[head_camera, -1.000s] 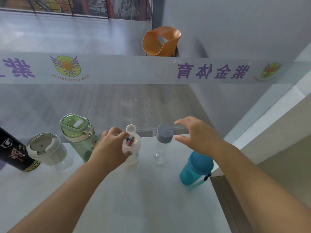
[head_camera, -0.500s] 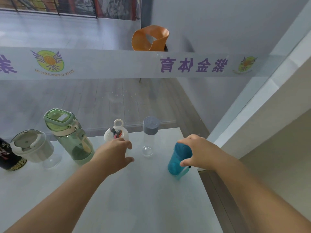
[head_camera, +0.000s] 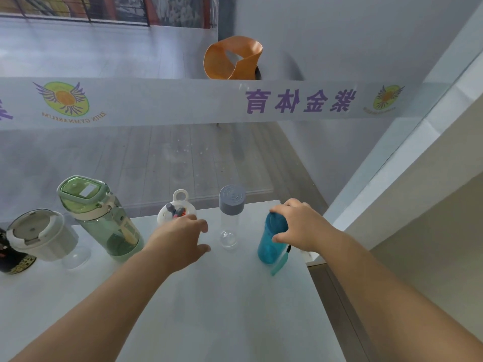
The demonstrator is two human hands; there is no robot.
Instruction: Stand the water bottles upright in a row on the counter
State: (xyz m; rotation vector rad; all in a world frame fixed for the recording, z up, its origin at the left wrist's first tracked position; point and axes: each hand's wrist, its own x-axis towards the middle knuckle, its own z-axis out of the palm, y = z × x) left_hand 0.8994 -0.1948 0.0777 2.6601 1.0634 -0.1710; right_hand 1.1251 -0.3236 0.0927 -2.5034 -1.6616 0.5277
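Several bottles stand upright along the back of the white counter (head_camera: pixel 222 304). From the left: a black bottle (head_camera: pixel 11 257), a clear bottle with a white lid (head_camera: pixel 39 236), a big green bottle (head_camera: pixel 102 218), a small white bottle with a loop lid (head_camera: pixel 177 207), a clear bottle with a grey cap (head_camera: pixel 231 212) and a teal bottle (head_camera: pixel 270 244) with a strap. My right hand (head_camera: pixel 300 226) grips the teal bottle's lid and shoulder. In front of the white bottle hovers my left hand (head_camera: pixel 180 241), fingers apart, holding nothing and hiding that bottle's body.
A glass pane with a frosted band and purple lettering (head_camera: pixel 300 100) rises right behind the bottles. The counter's right edge (head_camera: pixel 321 296) runs just beside the teal bottle. An orange chair (head_camera: pixel 232 58) stands beyond the glass.
My right hand left the grey-capped bottle, moved right and down, and closed on the teal bottle. My left hand let go of the white loop-lid bottle and opened.
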